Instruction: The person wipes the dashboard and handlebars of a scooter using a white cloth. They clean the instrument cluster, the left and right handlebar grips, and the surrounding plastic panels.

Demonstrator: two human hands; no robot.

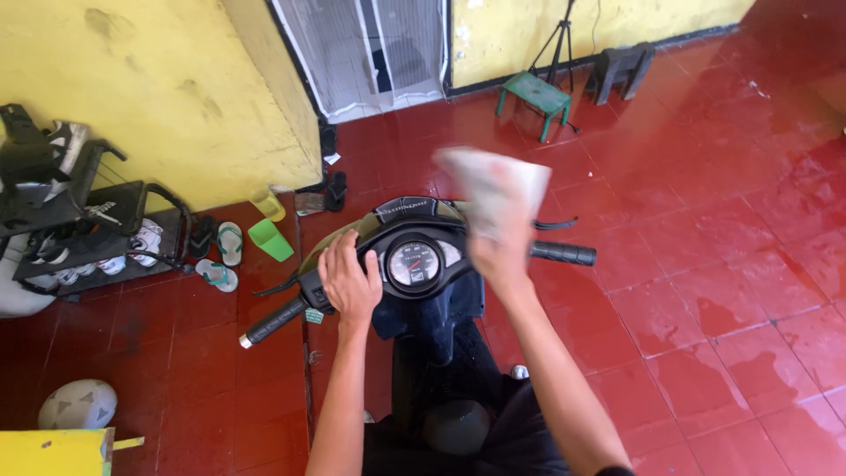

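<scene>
over the scooter's handlebar (564, 254), left hand (348, 284) lies flat by the speedometer (414, 263); right hand (498, 251) grips a blurred cloth (489, 181), wiping seemingly underway.

Red tiled floor (723, 264), yellow wall (176, 79), green stool (534, 95), black scooter (414, 256), white cloth (493, 185).

Motion-blurred white cloth (493, 189), perhaps paper, in the right hand (500, 251); scooter seat (454, 427) cropped below.
</scene>
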